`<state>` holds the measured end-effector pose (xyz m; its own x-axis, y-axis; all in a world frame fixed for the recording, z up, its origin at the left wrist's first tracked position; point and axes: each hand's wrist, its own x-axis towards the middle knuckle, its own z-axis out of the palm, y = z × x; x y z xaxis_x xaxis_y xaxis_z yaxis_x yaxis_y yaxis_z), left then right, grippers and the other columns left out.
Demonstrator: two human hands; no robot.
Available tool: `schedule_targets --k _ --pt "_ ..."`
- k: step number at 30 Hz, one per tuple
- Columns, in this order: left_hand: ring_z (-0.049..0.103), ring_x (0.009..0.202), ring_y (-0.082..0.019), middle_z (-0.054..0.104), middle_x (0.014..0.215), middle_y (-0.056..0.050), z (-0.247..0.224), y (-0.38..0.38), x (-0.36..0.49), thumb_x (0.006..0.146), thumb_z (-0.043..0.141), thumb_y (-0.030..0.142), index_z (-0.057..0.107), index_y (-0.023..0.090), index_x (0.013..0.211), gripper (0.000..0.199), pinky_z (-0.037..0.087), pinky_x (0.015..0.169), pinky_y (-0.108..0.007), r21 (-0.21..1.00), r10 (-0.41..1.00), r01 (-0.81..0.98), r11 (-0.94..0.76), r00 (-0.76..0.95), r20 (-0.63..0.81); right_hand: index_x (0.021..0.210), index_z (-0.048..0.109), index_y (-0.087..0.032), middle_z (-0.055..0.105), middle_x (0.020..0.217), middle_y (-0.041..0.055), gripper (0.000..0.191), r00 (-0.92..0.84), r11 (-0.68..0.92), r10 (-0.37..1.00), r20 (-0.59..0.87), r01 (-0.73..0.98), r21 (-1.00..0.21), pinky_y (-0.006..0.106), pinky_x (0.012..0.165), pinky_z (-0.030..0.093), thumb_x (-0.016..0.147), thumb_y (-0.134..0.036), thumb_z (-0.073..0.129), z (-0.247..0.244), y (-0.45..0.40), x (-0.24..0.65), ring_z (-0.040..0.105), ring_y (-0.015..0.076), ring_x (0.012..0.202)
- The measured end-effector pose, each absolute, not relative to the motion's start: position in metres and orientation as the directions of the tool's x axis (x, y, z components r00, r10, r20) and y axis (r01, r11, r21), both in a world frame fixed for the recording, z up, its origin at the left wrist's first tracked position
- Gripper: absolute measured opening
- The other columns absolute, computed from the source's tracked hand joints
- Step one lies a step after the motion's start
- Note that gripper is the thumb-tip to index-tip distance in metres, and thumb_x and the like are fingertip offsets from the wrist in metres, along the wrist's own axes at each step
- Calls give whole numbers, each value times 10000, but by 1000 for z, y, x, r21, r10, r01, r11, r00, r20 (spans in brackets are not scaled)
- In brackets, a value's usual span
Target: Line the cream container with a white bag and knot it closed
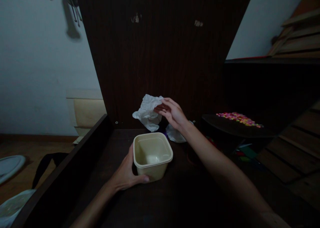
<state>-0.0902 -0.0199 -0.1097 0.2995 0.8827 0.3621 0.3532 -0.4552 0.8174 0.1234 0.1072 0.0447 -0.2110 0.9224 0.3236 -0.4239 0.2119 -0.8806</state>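
A cream, square-mouthed plastic container stands upright on the dark wooden surface, with nothing visible inside it. My left hand wraps round its left side, thumb across the front. Beyond the container, my right hand pinches a crumpled white tissue between thumb and fingers, held up in front of the dark back panel. Below my right wrist a second pale crumpled piece lies on the surface, partly hidden by my forearm; its kind is unclear.
A dark wooden panel rises at the back, and a raised side board runs along the left. On the right, many small pink and yellow pieces lie on a dark shelf. Wooden slats stand at the upper right.
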Motion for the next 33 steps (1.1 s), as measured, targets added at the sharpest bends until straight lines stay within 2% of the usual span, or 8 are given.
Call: schedule_targets --k 5,10,13,17,21,26,30,33 --pt "149 1545 -457 135 1695 -208 -113 -17 -117 658 618 898 40 196 1632 1332 120 1243 -639 826 853 290 -483 370 368 830 580 -233 676 842 -15 140 -221 304 877 426 -430 -850 323 933 526 770 -309 681 58 92 128 658 159 869" --pt "311 1519 -350 319 1647 -146 -90 -8 -126 936 261 781 301 258 1570 823 276 1227 -558 897 886 45 -439 186 425 697 521 -223 539 723 -8 88 -248 369 828 504 -437 -821 288 751 500 721 -273 590 70 77 132 549 154 722" --pt "428 1446 -349 432 1570 -154 -68 1 -120 983 383 642 374 247 1506 655 379 1168 -567 897 898 34 -440 28 439 584 409 -222 373 609 -25 230 -297 377 798 525 -433 -819 259 582 425 701 -311 586 71 72 131 416 123 567" --pt "477 1397 -358 468 1539 -152 -45 12 -108 907 626 520 369 255 1489 689 434 1124 -571 876 876 42 -480 62 478 542 281 -230 208 542 -66 427 -321 418 789 523 -342 -841 225 447 263 660 -350 673 64 68 130 253 84 472" --pt "475 1399 -364 443 1543 -173 -33 21 -97 828 759 491 240 274 1568 930 395 1149 -581 856 854 60 -514 127 504 496 248 -228 209 488 -85 484 -388 410 779 493 -280 -868 217 428 191 591 -344 708 57 66 133 200 60 440" --pt "228 1542 -397 227 1675 -187 -25 27 -88 696 871 541 82 271 1631 1253 264 1231 -562 710 716 105 -696 171 676 434 298 -221 286 443 -78 446 -537 440 709 457 -169 -882 215 433 169 545 -338 714 52 64 145 229 61 434" --pt "258 1531 -399 208 1693 -151 -15 24 -86 745 815 582 157 262 1629 1148 265 1235 -555 644 647 78 -761 167 744 412 362 -206 307 452 -84 397 -616 516 645 452 -84 -852 225 499 303 552 -277 727 51 60 155 245 65 478" --pt "314 1512 -388 297 1667 -139 -6 20 -86 756 818 546 266 250 1606 1056 291 1229 -550 610 621 124 -782 83 779 412 398 -207 332 477 -76 379 -605 598 614 508 -64 -799 319 772 472 595 -255 726 50 59 160 342 90 544"
